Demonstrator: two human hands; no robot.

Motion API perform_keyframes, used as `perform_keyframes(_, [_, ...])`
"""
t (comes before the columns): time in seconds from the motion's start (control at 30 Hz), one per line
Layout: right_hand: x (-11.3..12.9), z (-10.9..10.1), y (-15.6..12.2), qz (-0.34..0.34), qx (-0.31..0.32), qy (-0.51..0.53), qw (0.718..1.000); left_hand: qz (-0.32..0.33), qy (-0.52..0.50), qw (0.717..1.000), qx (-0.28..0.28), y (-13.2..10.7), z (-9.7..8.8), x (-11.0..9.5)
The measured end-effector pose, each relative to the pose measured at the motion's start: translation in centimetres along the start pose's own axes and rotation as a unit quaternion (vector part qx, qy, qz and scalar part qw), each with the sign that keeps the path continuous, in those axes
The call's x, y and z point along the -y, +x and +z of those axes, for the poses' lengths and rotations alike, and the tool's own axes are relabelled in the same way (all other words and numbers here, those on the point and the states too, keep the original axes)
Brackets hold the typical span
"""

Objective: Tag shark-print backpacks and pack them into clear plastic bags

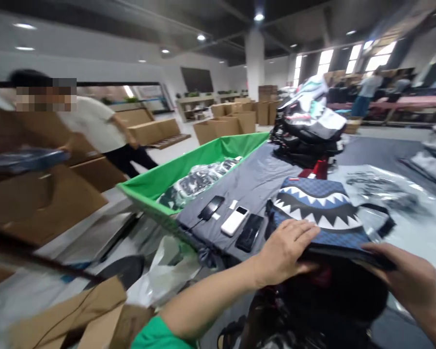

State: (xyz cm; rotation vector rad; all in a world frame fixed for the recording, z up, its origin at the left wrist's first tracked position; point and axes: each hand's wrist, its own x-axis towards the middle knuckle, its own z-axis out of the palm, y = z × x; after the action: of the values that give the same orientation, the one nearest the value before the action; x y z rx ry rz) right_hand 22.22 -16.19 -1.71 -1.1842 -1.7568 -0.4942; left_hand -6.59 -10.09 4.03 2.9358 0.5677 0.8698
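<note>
A blue checkered backpack [323, 191] with a black and white shark-tooth pattern lies in front of me on a grey-covered table [256, 169]. My left hand [287, 249] grips the near edge of its front panel, fingers on top and thumb underneath. On the right, my right hand [407, 274] holds the same edge between thumb and fingers. Below that edge the dark inside of the bag shows. Left of the backpack lie a white phone-sized device [235, 220], a black phone [250, 232] and another dark phone [211, 207] with a cable.
A pile of backpacks [308, 118] stands at the table's far side. Clear plastic bags [388, 194] lie to the right. A green-walled bin [189, 165] with wrapped goods adjoins the table's left. Cardboard boxes [109, 320] sit lower left; a person [94, 123] leans over cartons beyond.
</note>
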Motion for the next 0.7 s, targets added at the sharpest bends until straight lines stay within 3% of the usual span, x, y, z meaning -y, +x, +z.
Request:
perform_keyframes(0.1, [1.7,-0.5,-0.7,0.017,-0.023,0.034,0.999,-0.001,0.107,0.992,-0.071,1.9,3.7,-2.6])
perform_keyframes(0.17, [2.7,-1.2,-1.9,0.060,-0.017,0.051,0.997,0.031,0.132,0.987,-0.091,2.2,4.5,-3.2])
perform_keyframes(0.27, [3.5,-3.0,-4.0,0.149,-0.053,0.030,0.987,0.038,0.145,0.975,-0.165,2.8,3.8,-2.3])
perform_keyframes(0.37, [3.6,-4.2,-6.2,0.195,-0.106,0.012,0.975,-0.064,0.129,0.967,-0.208,4.7,2.5,-0.5])
perform_keyframes(0.4, [3.7,-4.1,-7.0,0.179,-0.083,0.020,0.980,-0.104,0.112,0.967,-0.204,5.5,2.3,-0.1])
perform_keyframes(0.47, [4.3,-3.4,-9.0,0.103,0.022,0.065,0.992,-0.147,0.081,0.968,-0.186,6.8,2.0,0.3])
perform_keyframes(0.57, [5.1,-2.1,-12.0,0.044,0.166,0.164,0.971,-0.122,0.075,0.973,-0.182,7.5,2.0,-0.1])
perform_keyframes(0.63, [4.8,-2.2,-13.3,0.112,0.182,0.227,0.950,-0.096,0.072,0.973,-0.195,7.1,1.9,-0.2])
perform_keyframes(0.7, [3.4,-3.2,-13.7,0.231,0.159,0.249,0.927,-0.099,0.062,0.971,-0.208,6.3,1.6,0.2])
